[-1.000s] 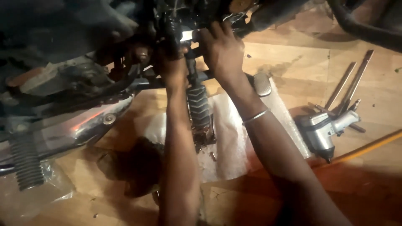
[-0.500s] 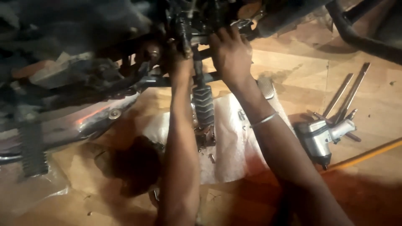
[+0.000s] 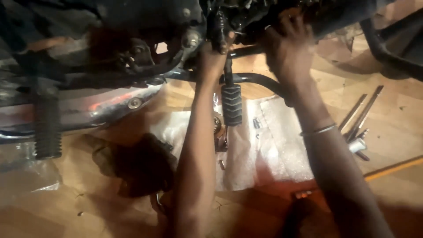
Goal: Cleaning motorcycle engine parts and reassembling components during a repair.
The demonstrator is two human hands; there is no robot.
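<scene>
Both my arms reach up under a motorcycle's dark engine (image 3: 145,22). My left hand (image 3: 213,55) is closed around a dark upright part at the engine's underside, just above the ribbed rubber footpeg (image 3: 231,105). My right hand (image 3: 288,50) presses against the engine casing further right, fingers curled onto a part that the shadow hides. A thin metal bangle (image 3: 318,130) sits on my right wrist. A black frame tube (image 3: 255,80) runs between my two arms.
A chrome exhaust pipe (image 3: 88,110) and a second ribbed footpeg (image 3: 47,128) lie at the left. A clear plastic sheet (image 3: 269,150) with small parts covers the wooden floor below. A dark rag (image 3: 141,165) lies left of my arm. Long metal tools (image 3: 363,117) rest at the right.
The view has shifted so the engine, my hands and the footpeg sit higher in frame. The grey power tool at the right has mostly slid out of sight. Both hands stay at the engine underside.
</scene>
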